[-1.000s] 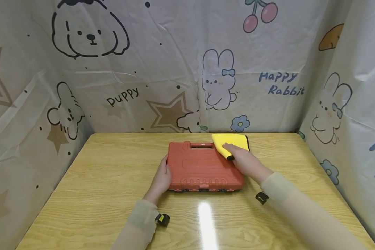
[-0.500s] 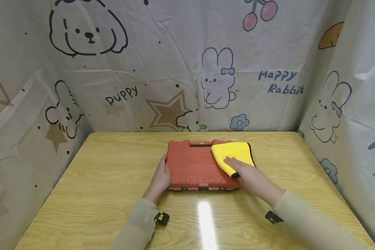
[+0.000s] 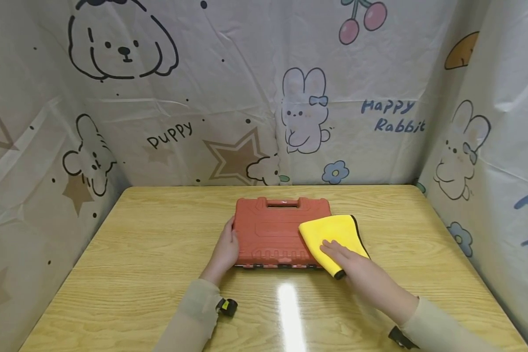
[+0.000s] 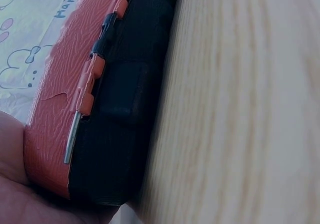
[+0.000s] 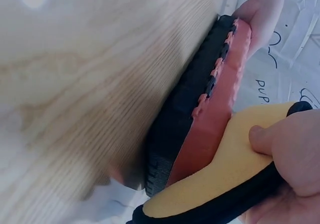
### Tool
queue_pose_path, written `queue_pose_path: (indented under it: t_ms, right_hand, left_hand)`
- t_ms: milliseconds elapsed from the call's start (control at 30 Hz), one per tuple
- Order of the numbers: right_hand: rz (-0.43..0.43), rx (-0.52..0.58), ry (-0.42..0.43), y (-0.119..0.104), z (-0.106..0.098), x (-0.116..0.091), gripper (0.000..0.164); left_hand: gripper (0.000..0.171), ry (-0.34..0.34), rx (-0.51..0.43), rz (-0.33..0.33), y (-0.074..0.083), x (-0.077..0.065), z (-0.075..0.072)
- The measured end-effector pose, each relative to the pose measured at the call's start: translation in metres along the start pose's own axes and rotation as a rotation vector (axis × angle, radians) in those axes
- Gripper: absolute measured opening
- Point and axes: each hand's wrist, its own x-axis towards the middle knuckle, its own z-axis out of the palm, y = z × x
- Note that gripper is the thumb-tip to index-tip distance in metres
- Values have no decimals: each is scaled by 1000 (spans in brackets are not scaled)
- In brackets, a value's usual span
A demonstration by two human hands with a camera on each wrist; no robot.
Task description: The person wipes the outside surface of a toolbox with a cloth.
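A red plastic carrying case [image 3: 270,230] lies flat on the wooden table, its handle toward the back wall. Its lower half [image 4: 125,88] is black, with hinge knuckles and a metal pin [image 4: 72,138] along the near edge. My left hand [image 3: 224,250] holds the case by its left side. A folded yellow cloth [image 3: 334,232] with black edging drapes over the right part of the lid and overhangs its near right corner. My right hand [image 3: 365,274] grips the cloth by its near side, fingers stretched over the top and thumb [image 5: 262,139] against it.
The wooden table [image 3: 158,293] extends around the case, its back edge close to the curtain. Printed cloth curtains [image 3: 229,73] with cartoon animals enclose the back and both sides. A bright light reflection lies on the table in front.
My right hand has drawn the yellow cloth from the lid's back right corner toward me and slightly right, down to the near edge. The case and my left hand stay in place.
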Motion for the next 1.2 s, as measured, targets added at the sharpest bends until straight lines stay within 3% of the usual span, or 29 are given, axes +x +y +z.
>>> queue_pose_path:
  t_ms: [533, 1200]
  right_hand:
    - [-10, 25, 41, -17, 3, -23, 83]
    - [17, 13, 20, -14, 5, -10, 82]
  left_hand:
    - [52, -3, 1, 0, 0, -1, -1]
    - [53, -10, 30, -2, -2, -1, -2]
